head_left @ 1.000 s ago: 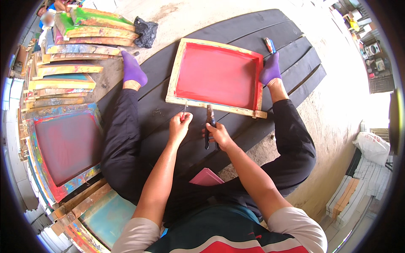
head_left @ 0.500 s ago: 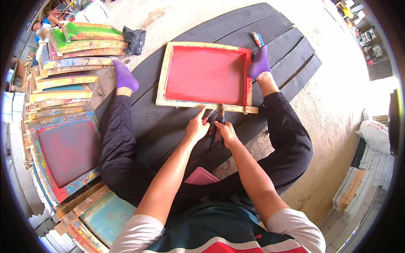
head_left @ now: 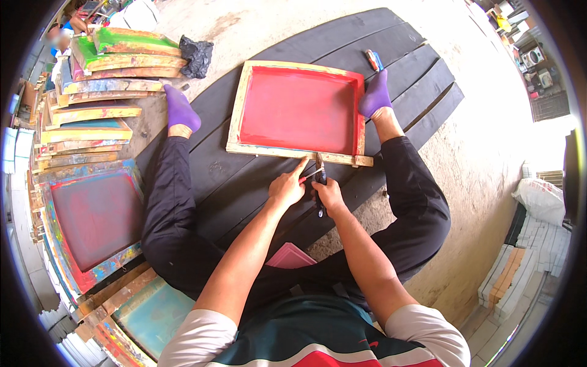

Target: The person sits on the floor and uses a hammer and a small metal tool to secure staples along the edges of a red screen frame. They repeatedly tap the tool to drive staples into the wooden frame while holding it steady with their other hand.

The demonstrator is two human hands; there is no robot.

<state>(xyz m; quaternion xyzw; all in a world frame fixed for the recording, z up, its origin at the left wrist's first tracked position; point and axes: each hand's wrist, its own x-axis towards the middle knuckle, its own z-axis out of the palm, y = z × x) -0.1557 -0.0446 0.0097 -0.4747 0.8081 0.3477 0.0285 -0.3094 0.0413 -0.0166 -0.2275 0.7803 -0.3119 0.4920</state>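
Note:
A wooden screen-printing frame (head_left: 269,150) with red mesh lies on the dark planks between my feet. My right hand (head_left: 330,194) grips black-handled pliers (head_left: 320,177), whose jaws are at the frame's near edge, right of its middle. Whether the jaws clamp anything is too small to tell. My left hand (head_left: 287,187) stretches its index finger to the same edge, just left of the jaws. Its other fingers are curled round a thin tool, probably a screwdriver (head_left: 312,174), with a bit of red handle and a pale shaft showing; most of it is hidden.
Paint-stained frames (head_left: 116,113) are stacked at the left, beside another large frame (head_left: 92,269). A knife-like red and blue tool (head_left: 374,60) lies beyond my right foot. Pink sheets (head_left: 290,257) lie between my legs. A person (head_left: 76,24) is at the far left.
My left index finger has shifted slightly right along the frame's edge, closer to the pliers. The pliers' handles, spread before, now look drawn together. The frame stays in place.

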